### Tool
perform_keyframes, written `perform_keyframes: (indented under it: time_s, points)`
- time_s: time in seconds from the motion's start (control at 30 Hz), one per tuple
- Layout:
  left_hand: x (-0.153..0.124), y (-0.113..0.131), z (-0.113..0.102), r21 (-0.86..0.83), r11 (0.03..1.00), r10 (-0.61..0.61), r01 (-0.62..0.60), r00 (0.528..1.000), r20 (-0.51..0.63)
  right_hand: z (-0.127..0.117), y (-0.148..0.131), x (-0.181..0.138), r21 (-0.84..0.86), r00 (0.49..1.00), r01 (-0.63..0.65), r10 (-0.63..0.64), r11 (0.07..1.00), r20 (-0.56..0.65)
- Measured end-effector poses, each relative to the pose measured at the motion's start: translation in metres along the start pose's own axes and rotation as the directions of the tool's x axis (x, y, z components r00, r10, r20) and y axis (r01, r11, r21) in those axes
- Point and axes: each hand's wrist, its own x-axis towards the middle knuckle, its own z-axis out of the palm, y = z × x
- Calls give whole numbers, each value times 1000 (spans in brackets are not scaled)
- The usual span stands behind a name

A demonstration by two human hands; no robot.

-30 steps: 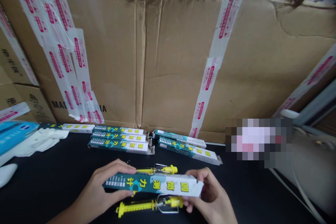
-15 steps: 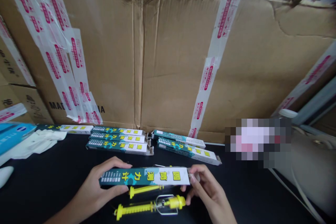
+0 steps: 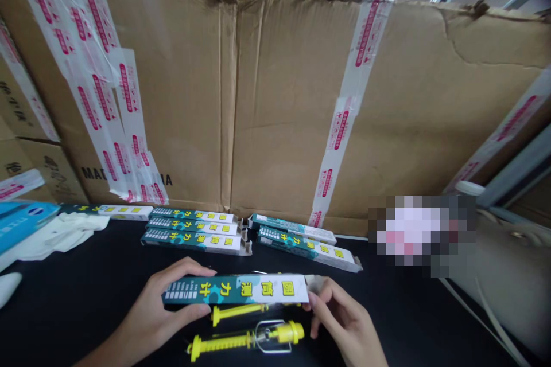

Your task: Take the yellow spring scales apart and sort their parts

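Left-hand grip (image 3: pixel 150 301) clamps the left end of the box (image 3: pixel 249 289), likely steadying it while the right hand (image 3: pixel 342 315) pinches its open end; a yellow gauge (image 3: pixel 226 342) lies before it.

From here I see the held box (image 3: pixel 236 289) in dark teal and white, with a gear pattern and yellow characters. The nearest tube (image 3: pixel 228 343) has yellow parts. The worktop (image 3: pixel 408 315) is black, the cardboard (image 3: pixel 288 103) brown, its tape (image 3: pixel 341 129) white with red labels.
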Motion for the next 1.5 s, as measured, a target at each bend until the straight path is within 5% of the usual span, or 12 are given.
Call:
perform_keyframes:
  time_s: [0.6, 1.17, 1.33, 1.5]
  points:
    - [-2, -5, 1, 28, 999, 37, -36, 999, -25, 5, -2, -1, 49, 997, 41, -38, 998, -60]
    - [-6, 2, 1, 34, 995, 93, -93, 996, 9, -8, 10, 0, -228, 985, 171, -167, 959, 34]
    - [-5, -2, -7, 75, 993, 88, -87, 996, -13, -8, 2, 1, -101, 993, 117, -114, 988, 37]
    - [6, -21, -34, 99, 995, 35, -16, 980, -195, -17, -1, 10, 165, 995, -87, 92, 983, -24]
